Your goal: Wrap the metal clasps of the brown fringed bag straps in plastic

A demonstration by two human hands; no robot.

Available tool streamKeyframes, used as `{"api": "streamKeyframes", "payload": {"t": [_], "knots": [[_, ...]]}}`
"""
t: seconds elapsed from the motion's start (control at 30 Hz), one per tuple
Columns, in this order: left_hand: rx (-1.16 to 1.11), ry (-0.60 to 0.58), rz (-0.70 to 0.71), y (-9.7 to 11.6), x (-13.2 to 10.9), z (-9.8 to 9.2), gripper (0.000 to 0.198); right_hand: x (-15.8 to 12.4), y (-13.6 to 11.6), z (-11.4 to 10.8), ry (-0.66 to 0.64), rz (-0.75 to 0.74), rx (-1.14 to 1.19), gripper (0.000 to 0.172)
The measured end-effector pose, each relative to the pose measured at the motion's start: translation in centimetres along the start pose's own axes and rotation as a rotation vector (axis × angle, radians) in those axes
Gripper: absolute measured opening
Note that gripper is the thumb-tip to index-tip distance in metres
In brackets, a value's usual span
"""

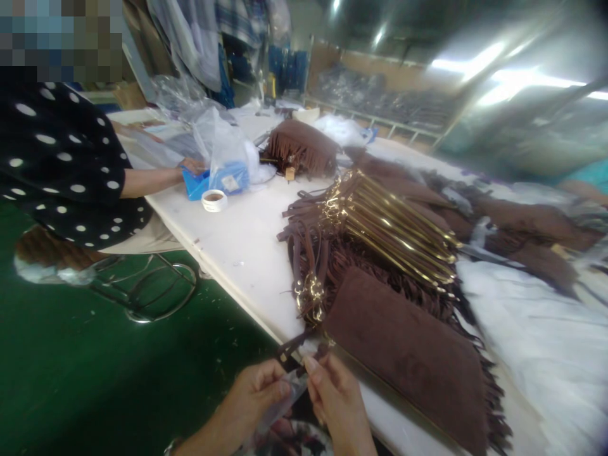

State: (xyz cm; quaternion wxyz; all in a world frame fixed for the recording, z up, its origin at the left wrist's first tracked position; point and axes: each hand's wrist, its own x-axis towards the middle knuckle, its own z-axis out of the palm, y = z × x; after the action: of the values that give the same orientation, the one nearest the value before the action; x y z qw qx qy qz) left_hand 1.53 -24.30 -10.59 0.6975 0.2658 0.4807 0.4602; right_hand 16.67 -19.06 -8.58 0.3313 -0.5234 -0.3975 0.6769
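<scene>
Near the table's front edge, my left hand [260, 394] and my right hand [335, 391] are close together, both with fingers pinched. Between them lies a crumpled piece of clear plastic [295, 387], which my left thumb and fingers press. A dark brown strap [293, 346] with small gold hardware runs into the fingertips of my right hand; its end is hidden. Just to the right, a brown suede fringed bag [408, 354] lies flat on the table. Beside it are straps with gold clasps [311, 291] and a row of gold-edged bags [394, 221].
Across the white table [232, 253], a co-worker in a polka-dot top has a hand [192, 166] at a blue box [196, 183]. A tape roll [215, 201] and another fringed bag [304, 149] are nearby. White wrapping [527, 342] lies right; a stool [142, 288] stands left.
</scene>
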Motion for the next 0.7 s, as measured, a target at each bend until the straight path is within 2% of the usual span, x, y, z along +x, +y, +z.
{"api": "streamKeyframes", "payload": {"t": [0.27,0.47,0.7], "knots": [[-0.015,0.019,-0.007,-1.4,0.9,0.5,0.055,-0.1,0.0,-0.4,-0.011,-0.027,-0.022,0.043],[-0.030,0.025,0.047,-2.1,1.4,1.0,0.051,-1.0,-0.6,-0.6,-0.046,-0.045,-0.069,0.042],[0.022,0.069,0.035,0.3,1.5,2.4,0.043,-2.8,1.0,-0.8,0.156,-0.086,-0.171,0.050]]}}
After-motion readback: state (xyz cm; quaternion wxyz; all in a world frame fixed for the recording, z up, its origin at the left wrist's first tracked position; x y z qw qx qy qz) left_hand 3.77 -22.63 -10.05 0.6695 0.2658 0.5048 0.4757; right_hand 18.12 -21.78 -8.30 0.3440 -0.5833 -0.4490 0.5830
